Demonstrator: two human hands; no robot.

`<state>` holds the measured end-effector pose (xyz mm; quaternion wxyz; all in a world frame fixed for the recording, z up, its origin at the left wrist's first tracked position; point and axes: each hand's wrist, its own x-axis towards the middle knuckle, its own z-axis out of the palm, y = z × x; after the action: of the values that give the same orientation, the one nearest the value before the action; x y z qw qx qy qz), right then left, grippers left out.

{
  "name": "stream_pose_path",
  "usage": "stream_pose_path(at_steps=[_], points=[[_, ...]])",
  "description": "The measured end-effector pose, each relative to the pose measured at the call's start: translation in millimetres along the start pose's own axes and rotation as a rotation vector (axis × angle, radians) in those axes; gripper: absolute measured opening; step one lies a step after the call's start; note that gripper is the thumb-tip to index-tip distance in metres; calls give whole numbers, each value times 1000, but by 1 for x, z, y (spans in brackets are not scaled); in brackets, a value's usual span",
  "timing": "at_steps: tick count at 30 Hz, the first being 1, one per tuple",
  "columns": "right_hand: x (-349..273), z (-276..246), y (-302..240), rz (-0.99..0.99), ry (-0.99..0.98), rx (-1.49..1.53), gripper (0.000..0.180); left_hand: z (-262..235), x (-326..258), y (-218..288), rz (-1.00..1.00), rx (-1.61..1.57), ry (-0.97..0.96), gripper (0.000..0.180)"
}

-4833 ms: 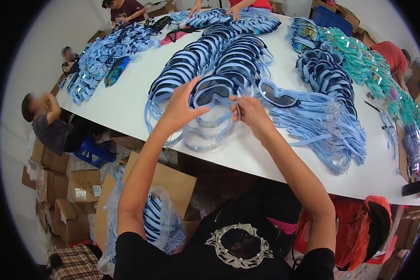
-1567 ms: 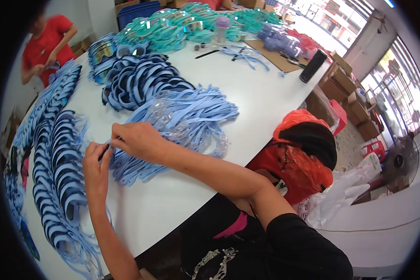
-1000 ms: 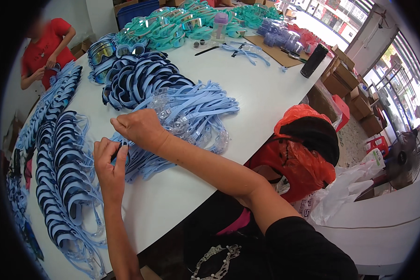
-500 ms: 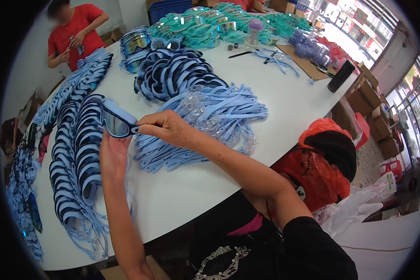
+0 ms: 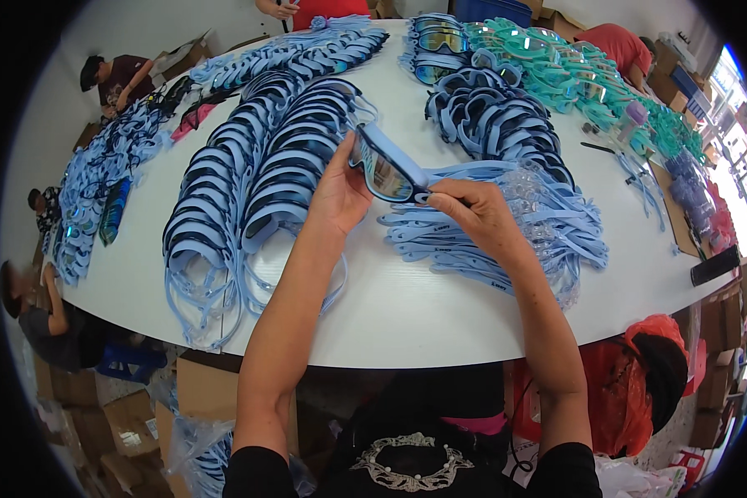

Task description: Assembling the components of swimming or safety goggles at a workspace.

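A pair of light-blue swim goggles with a dark rim and mirrored lens is held up above the white table. My left hand supports its left end, thumb up along the side and palm turned up. At the other end, my right hand pinches the side piece between thumb and fingers. Below and beside my right hand lies a heap of light-blue straps with clear buckles. Left of my left hand, overlapping goggles stand in long rows, their straps trailing toward the near edge.
More blue goggles are stacked beyond the straps, with green goggles piled behind. A black cylinder stands near the right edge. Several people work around the table, one in a dark red shirt. A red plastic bag hangs low at right.
The view has swung left, bringing more of the table's left side and other people into sight. Both hands still hold the goggles, whose lens is now tilted more steeply.
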<state>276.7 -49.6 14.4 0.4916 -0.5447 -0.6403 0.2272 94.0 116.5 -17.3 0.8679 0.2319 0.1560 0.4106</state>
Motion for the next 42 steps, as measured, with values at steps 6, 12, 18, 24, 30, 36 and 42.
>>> stream_pose_path(at_steps=[6,12,18,24,30,36,42], points=[[2,-5,2,27,32,-85,23,9,-4,7,60,-3,-37,33],[-21,-9,-7,-120,122,-579,25,-6,11,34,141,-64,-128,31],[-61,-91,-17,247,89,-350,28,-35,16,77,289,-196,-70,28],[-98,-159,3,255,255,-409,23,-37,20,75,368,-162,4,27],[-107,-169,15,23,490,-732,18,-65,31,98,474,-259,26,25],[-114,-184,44,-43,826,364,24,-46,24,91,340,-124,-135,28],[-88,-150,-27,-213,711,911,19,29,-24,25,97,455,-399,28]])
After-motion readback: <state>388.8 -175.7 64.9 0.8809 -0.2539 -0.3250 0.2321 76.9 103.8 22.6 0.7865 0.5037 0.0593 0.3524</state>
